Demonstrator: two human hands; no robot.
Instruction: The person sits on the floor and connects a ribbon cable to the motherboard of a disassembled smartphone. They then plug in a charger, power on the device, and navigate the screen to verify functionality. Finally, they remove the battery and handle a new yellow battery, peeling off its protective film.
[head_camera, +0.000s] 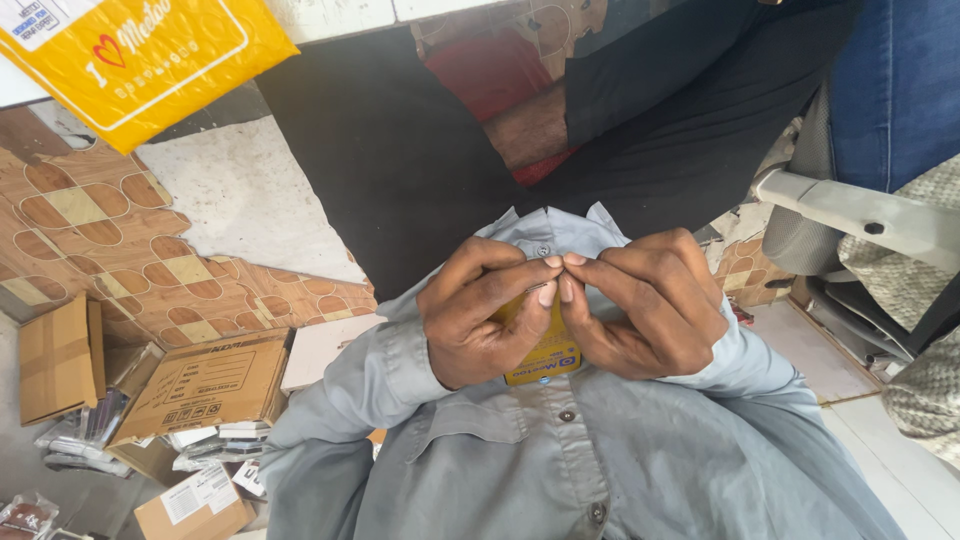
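Grey-blue button-up cotton shirt (560, 450) is lying spread across the lower frame, collar end toward the hands, filling most of the bottom centre. Black cloth sheet (400, 150) is lying beyond it, upper centre. Yellow plastic mailer bag (130, 50) is sitting top left, well apart from the hands. Brown cardboard boxes (205, 380) are lying on the patterned tile floor (90, 220) at left. Grey chair armrest (850, 205) is showing at right.

L hand (475, 315) and R hand (650, 305) are meeting at the shirt's collar, thumbs and forefingers pinching together, fingertips (548, 262) touching. Both are gripping the shirt fabric w/ a small yellow card tag (545, 350) tucked under the palms, partly hidden.
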